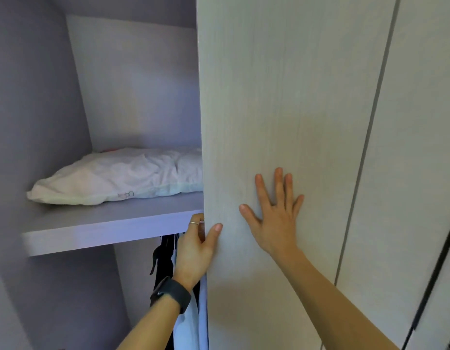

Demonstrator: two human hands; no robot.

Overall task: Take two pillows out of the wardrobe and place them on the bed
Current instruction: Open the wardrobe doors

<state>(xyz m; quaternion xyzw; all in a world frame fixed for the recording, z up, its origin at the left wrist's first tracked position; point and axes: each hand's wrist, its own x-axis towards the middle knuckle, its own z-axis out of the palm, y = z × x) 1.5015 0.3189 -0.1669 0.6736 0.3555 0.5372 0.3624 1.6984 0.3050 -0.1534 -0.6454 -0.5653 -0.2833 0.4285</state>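
Pale wardrobe (133,84) fills the view, left side open; a white pillow (113,178) lies on the shelf (105,223) inside, its right end hidden behind the door (282,97); left hand (196,248) grip is curled round the door's edge; right hand (277,218) grip is flat on the door, fingers spread, holding nothing; dark clothes (166,256) hang below.

This is a home, most likely a bedroom, seen close up at a fitted wardrobe (133,84). A tall door (282,97) in pale wood grain leaves the left compartment open and stands beside a matching panel (421,147). Inside, a lilac-grey shelf (105,223) carries a crumpled white pillow (118,175). Under the shelf hang dark and white clothes (166,258), partly hidden by the door.
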